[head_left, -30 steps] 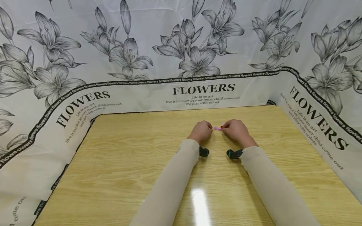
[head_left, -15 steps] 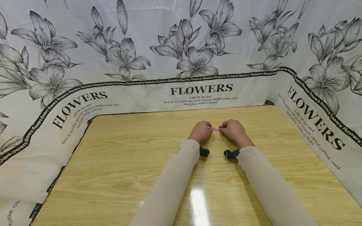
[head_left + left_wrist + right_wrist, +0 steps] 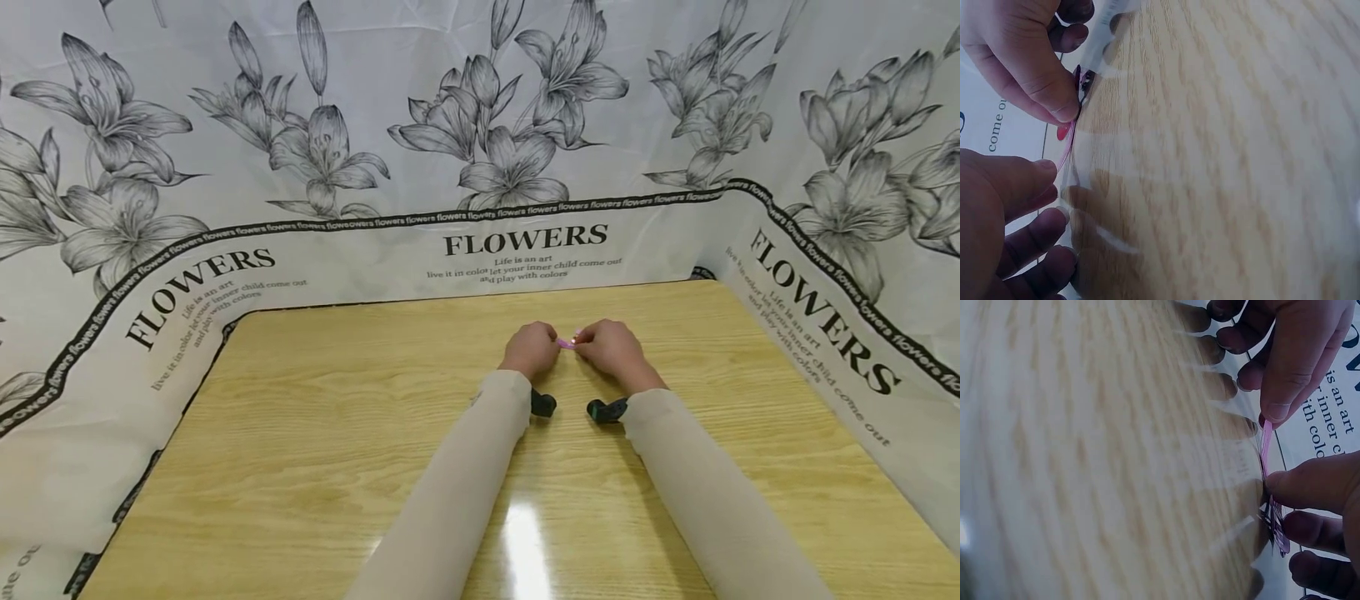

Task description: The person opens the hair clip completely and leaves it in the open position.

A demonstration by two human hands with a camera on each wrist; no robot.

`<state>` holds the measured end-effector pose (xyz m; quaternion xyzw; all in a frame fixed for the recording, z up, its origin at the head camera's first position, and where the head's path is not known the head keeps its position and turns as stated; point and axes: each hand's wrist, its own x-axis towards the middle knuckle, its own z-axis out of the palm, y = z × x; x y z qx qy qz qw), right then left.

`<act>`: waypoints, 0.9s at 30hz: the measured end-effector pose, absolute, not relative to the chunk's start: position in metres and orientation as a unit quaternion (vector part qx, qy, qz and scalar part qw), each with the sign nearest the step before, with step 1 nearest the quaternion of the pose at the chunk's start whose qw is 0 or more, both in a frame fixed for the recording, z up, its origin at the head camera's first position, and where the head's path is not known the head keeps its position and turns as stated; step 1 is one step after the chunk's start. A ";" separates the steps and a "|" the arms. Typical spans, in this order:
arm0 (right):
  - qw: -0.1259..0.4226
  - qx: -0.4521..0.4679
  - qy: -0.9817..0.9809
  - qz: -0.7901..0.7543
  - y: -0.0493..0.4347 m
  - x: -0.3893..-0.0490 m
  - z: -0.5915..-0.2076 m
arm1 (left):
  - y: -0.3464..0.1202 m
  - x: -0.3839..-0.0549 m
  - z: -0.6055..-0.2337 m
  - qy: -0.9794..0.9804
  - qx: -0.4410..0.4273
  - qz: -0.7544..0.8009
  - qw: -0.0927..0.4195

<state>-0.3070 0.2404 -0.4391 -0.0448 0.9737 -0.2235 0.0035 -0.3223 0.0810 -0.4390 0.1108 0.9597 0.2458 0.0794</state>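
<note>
A thin pink strip stretches between the two hands over the far part of the table. My left hand pinches one end between thumb and forefinger, as the right wrist view shows at the pink strip. Thumb and forefinger of my right hand pinch it farther along. Past those fingers hangs a looped, shiny pink and dark part. A small red piece shows beside the strip in the left wrist view. The fingers partly hide the item; I cannot tell its kind.
A glossy wood-grain table lies under both arms and mirrors the fingers. White cloth with printed flowers and lettering borders its back and sides. Dark wrist devices stick out under the cream sleeves.
The gap between the hands has narrowed as the right hand moved left. The left fingertips, at first just short of the strip's end, now pinch it. The head view has shifted slightly.
</note>
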 end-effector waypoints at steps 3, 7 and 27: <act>0.012 -0.045 0.974 -0.220 0.239 -0.307 -0.441 | 0.080 -0.320 -0.439 0.959 0.106 0.249 0.079; 0.016 -0.048 0.976 -0.212 0.238 -0.305 -0.442 | 0.079 -0.319 -0.440 0.959 0.102 0.251 0.081; 0.002 -0.062 0.976 -0.211 0.241 -0.303 -0.437 | 0.075 -0.321 -0.439 0.948 0.116 0.289 0.070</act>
